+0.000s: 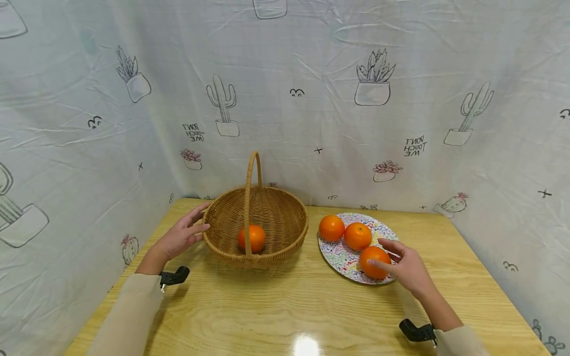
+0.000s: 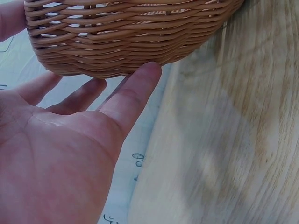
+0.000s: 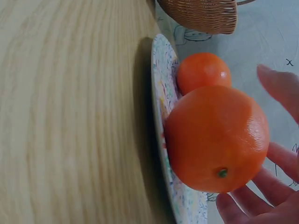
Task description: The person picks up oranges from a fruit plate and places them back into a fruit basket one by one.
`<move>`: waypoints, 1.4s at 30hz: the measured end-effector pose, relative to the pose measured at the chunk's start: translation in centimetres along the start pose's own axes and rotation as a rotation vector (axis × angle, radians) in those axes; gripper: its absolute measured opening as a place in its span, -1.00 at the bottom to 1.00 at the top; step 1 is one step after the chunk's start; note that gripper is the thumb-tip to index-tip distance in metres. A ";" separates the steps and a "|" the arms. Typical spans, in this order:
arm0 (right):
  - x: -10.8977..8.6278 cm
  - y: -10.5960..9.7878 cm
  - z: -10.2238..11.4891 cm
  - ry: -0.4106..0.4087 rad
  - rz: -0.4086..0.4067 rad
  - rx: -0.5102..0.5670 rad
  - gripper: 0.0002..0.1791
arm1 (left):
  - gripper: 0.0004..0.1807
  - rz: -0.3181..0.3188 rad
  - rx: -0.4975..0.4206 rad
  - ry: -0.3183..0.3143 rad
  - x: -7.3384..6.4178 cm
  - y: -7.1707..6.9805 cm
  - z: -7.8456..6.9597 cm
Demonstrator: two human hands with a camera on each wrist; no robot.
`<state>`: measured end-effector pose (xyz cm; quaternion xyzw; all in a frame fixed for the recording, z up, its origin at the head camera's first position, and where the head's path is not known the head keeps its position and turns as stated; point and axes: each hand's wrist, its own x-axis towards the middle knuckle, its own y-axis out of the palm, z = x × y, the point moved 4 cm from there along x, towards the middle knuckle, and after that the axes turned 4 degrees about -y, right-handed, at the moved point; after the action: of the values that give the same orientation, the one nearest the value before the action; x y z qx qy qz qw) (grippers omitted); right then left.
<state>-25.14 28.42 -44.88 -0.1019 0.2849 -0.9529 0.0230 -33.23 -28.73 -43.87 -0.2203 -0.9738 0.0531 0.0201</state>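
A wicker basket point(image 1: 285, 247) with a tall arched handle stands on the table at left centre, and one orange point(image 1: 257, 239) lies inside it. My left hand point(image 1: 178, 239) is at the basket's left side. In the left wrist view its fairly straight thumb point(image 2: 135, 95) touches the woven wall. To the right, a speckled round plate point(image 1: 340, 262) bears three oranges. My right hand point(image 1: 411, 269) spreads about the nearest orange point(image 1: 373, 261), which rests on the plate. In the right wrist view the thumb point(image 3: 280, 88) stands apart from that orange, with the other fingers close beside it.
The two other oranges on the plate, one at the left point(image 1: 331, 228) and one beside it point(image 1: 358, 236), sit just behind the nearest one. A pale patterned curtain point(image 1: 311, 123) hangs behind the wooden table point(image 1: 249, 311) and along both sides.
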 end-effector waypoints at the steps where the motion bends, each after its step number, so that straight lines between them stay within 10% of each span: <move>1: 0.0 0.1 -0.2 0.005 -0.001 0.002 -0.19 | -0.20 -0.001 0.001 0.001 0.0 0.0 0.0; 42: 0.0 1.1 -1.0 0.124 0.041 -0.103 -0.12 | -0.19 -0.010 -0.006 -0.017 -0.1 0.0 0.1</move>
<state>-25.32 28.00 -46.28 -0.0380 0.3362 -0.9408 0.0198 -33.15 -28.75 -43.98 -0.2151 -0.9751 0.0522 0.0115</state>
